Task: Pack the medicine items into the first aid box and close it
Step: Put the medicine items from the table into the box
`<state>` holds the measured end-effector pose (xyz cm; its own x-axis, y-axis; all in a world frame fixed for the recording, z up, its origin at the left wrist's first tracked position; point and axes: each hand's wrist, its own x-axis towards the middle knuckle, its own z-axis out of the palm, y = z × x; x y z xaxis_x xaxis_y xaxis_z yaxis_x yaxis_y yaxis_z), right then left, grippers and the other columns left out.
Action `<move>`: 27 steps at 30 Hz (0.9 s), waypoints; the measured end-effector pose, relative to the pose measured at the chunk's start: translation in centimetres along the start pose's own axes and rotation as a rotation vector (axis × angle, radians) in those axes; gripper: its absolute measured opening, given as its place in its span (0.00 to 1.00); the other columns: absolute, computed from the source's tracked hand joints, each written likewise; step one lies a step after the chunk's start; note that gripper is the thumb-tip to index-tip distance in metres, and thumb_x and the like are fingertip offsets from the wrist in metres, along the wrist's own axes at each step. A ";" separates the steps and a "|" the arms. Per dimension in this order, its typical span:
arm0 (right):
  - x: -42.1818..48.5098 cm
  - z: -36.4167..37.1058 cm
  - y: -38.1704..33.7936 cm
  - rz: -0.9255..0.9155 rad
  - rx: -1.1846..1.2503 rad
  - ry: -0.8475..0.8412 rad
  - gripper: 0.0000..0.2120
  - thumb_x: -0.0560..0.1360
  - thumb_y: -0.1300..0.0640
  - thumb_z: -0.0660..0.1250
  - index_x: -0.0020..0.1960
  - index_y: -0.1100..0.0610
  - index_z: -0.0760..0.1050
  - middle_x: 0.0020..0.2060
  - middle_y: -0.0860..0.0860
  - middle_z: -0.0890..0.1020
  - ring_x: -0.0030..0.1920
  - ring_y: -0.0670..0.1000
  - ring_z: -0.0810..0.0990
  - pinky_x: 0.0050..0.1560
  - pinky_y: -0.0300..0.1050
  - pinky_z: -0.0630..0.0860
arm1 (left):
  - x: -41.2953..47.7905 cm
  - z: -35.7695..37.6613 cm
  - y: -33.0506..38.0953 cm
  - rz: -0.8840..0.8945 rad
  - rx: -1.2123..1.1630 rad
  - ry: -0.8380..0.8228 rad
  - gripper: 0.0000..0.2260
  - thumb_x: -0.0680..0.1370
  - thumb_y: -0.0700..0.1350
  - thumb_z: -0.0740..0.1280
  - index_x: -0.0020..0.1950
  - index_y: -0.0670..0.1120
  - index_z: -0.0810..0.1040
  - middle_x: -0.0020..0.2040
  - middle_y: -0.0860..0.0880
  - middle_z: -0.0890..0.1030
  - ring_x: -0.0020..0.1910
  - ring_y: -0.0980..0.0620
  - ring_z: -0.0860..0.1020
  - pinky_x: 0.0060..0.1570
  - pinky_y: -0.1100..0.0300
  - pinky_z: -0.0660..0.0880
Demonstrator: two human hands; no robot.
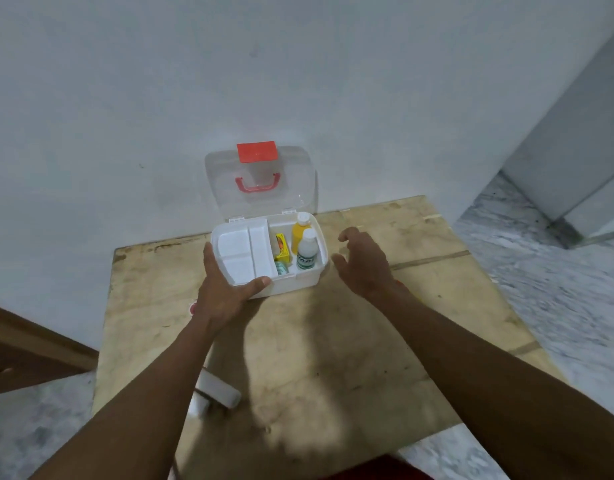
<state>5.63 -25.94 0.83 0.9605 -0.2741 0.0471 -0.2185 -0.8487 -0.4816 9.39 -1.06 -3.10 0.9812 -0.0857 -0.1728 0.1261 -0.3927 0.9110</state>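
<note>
Gripping the near left corner of the first aid box [295, 284], the left hand [226, 292] lays its thumb [260, 283] along the front rim, fingers wrapped up the box's left side. The box sits on the wooden table [333, 358] just beyond that hand, close to the wall. The clear lid [298, 181] stands open and upright behind it, with a red latch [256, 151] at the top and a red handle [257, 186] below.

Directly past the left thumb, a white tray [243, 251] fills the box's left half. In the right half, between the two hands:
- a yellow bottle [299, 232] at the back
- a white bottle [307, 251] with a green label, just in front of it
- a small yellow carton [282, 249] to their left
- a teal item [281, 268] nearer the front (too small to identify)

The right hand [364, 268] hovers just right of the box, not touching it, fingers apart and loosely curved, holding nothing. By the left forearm a white object [219, 391] lies on the table, partly hidden.
</note>
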 end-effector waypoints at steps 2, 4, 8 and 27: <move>-0.9 -0.8 2.0 0.028 -0.120 -0.054 0.15 0.75 0.59 0.68 0.61 0.60 0.73 0.53 0.60 0.79 0.55 0.61 0.78 0.55 0.51 0.74 | -0.1 -0.2 0.1 -0.019 0.006 -0.015 0.56 0.60 0.60 0.80 0.77 0.59 0.46 0.72 0.49 0.68 0.68 0.42 0.70 0.66 0.41 0.70; -1.6 -1.7 3.7 0.079 -0.210 -0.124 0.13 0.76 0.59 0.67 0.60 0.58 0.74 0.54 0.59 0.80 0.56 0.61 0.79 0.54 0.52 0.77 | -0.1 -0.3 0.1 -0.020 -0.009 -0.020 0.57 0.58 0.62 0.79 0.77 0.59 0.47 0.72 0.51 0.67 0.69 0.44 0.69 0.67 0.41 0.70; -2.2 -3.2 6.7 0.152 -0.320 -0.238 0.14 0.77 0.59 0.65 0.62 0.54 0.75 0.59 0.58 0.79 0.60 0.61 0.78 0.59 0.53 0.77 | -0.1 -0.1 0.1 -0.017 -0.027 -0.005 0.55 0.61 0.59 0.81 0.77 0.59 0.48 0.73 0.52 0.65 0.70 0.46 0.67 0.68 0.43 0.69; -1.9 -3.4 8.5 0.132 -0.081 -0.311 0.18 0.73 0.63 0.66 0.63 0.54 0.76 0.55 0.56 0.82 0.56 0.59 0.81 0.58 0.49 0.77 | -0.5 0.4 1.0 -0.023 -0.108 -0.017 0.46 0.63 0.49 0.80 0.74 0.55 0.56 0.65 0.54 0.69 0.65 0.50 0.71 0.59 0.45 0.77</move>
<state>1.35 -34.11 -0.37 0.9267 -0.2441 -0.2857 -0.3457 -0.8516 -0.3940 8.95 -1.76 -2.22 0.9753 -0.0935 -0.2000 0.1649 -0.2942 0.9414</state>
